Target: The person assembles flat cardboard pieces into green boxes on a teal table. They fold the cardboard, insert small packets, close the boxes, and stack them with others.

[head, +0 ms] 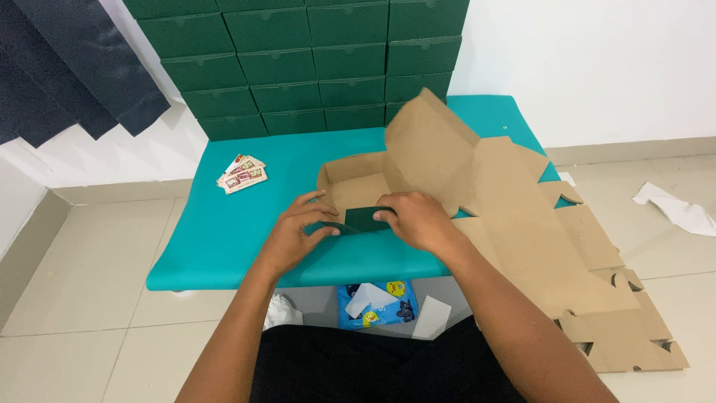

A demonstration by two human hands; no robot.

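Matt brown cardboard box blank on smooth teal tabletop.

Stacked green boxes, small packets, crumpled white paper

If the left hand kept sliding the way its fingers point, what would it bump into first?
The left hand points right, toward the right hand. First it would likely meet the dark green flap both hands touch, then the right hand's fingers pressed on it. Depth is hard to judge here.
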